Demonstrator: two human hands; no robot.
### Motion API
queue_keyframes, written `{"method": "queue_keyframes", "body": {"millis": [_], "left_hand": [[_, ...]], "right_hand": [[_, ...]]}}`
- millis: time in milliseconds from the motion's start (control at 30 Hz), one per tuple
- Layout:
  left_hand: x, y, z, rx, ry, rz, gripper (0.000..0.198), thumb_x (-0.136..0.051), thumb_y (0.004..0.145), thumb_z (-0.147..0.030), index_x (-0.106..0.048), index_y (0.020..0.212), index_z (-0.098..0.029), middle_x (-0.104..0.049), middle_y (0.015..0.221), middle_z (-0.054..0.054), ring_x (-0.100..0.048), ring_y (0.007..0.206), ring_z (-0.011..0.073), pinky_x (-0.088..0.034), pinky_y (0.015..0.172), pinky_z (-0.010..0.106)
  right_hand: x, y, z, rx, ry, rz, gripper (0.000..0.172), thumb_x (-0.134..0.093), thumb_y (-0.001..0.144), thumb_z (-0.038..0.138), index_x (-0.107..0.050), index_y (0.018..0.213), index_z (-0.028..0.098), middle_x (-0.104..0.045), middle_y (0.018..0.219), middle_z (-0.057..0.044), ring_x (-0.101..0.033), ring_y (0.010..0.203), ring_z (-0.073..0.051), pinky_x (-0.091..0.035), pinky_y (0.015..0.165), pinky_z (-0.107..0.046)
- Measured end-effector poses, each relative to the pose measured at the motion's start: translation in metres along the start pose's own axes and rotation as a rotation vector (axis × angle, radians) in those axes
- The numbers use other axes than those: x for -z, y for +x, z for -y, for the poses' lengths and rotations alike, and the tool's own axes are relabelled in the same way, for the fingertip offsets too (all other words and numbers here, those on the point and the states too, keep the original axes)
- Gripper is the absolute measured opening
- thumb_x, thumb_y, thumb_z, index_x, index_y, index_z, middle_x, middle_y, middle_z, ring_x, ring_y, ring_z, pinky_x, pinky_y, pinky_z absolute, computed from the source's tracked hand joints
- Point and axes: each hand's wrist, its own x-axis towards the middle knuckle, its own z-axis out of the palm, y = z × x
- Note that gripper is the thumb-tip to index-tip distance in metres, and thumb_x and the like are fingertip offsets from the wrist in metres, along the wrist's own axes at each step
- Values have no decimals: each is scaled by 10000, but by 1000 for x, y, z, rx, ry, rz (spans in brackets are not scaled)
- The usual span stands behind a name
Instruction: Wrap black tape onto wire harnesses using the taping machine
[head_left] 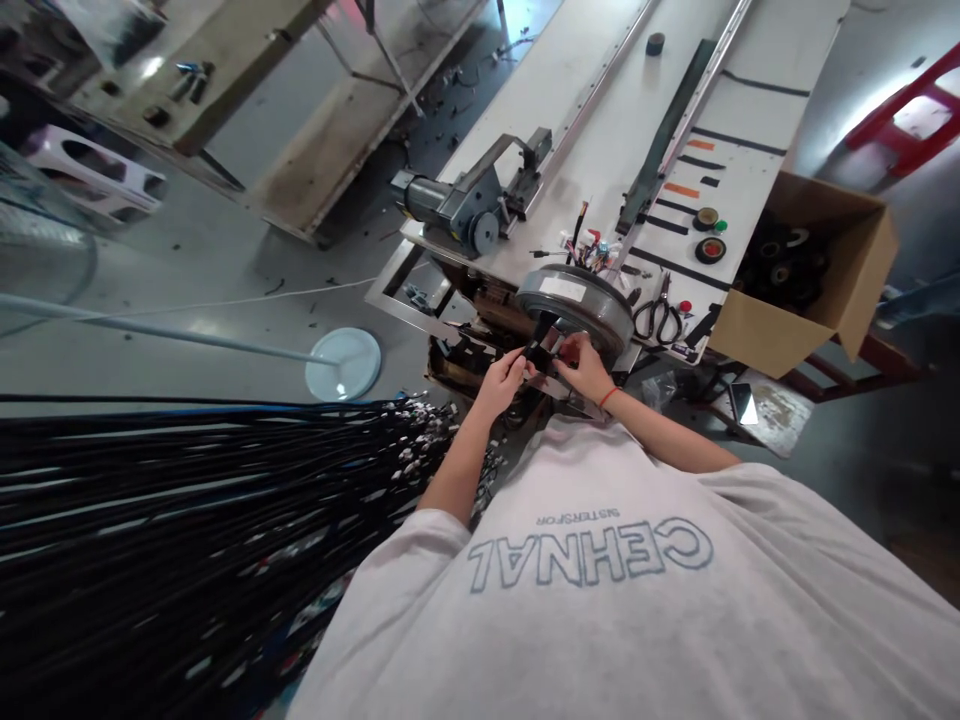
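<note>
A thick sheaf of glossy black cables [187, 520] with small white plastic plugs lay spread at the left, well apart from the fingers. Beyond it a flat round white disc [343, 362] sat on the grey floor. The left hand [504, 380] was closed, its fingertips pinching a short black rubbery cable end [540, 345]. That end came down from the round grey metal hub motor [576, 300], which lay flat at the near edge of the long white workbench [600, 130]. The right hand [589, 365], a red band at its wrist, pinched the same cable end from the other side. The work looked midway: the cable end was between the fingers, and the thin coloured wires [589, 245] at the motor's far side stood loose. Further right lay black-handled scissors [658, 320], black tape rolls [709, 250] and an open brown cardboard box [817, 290] of dark rolls.
</note>
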Motion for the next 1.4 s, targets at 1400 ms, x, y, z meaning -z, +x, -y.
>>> {"method": "queue_keyframes", "body": {"millis": [1400], "left_hand": [[-32, -32, 6, -128, 671, -102, 376, -408, 984, -321, -581, 1263, -138, -706, 1030, 133, -657, 954, 241, -498, 918, 385]], "right_hand": [[10, 31, 72, 258, -658, 378, 331, -436, 973, 307, -708, 845, 169, -694, 935, -134, -618, 959, -238, -455, 924, -373]]}}
